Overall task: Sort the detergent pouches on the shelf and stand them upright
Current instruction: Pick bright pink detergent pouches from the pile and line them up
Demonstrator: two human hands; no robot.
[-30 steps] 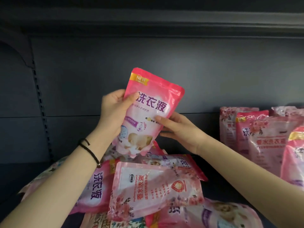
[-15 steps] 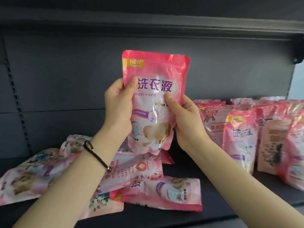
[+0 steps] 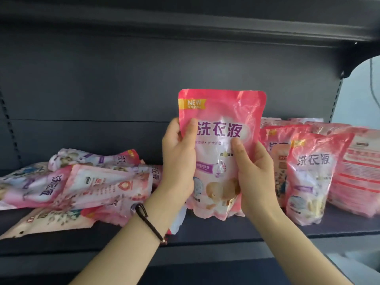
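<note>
I hold a pink detergent pouch (image 3: 221, 128) upright in both hands, its bottom just above the dark shelf (image 3: 216, 233). My left hand (image 3: 178, 159) grips its left edge, thumb on the front. On the right edge sits my right hand (image 3: 255, 173), thumb across the front. To the right, a row of pink pouches (image 3: 312, 177) stands upright. A heap of pouches (image 3: 86, 184) lies flat on the shelf's left part.
The dark back panel (image 3: 123, 89) rises behind the pouches and an upper shelf (image 3: 185, 23) overhangs. The shelf's front edge (image 3: 205, 245) runs below my wrists. A black cord bracelet (image 3: 150, 223) circles my left wrist.
The pouch has gone from tilted to upright and moved right and down, closer to the standing row. The view has panned right, so the heap now lies further left.
</note>
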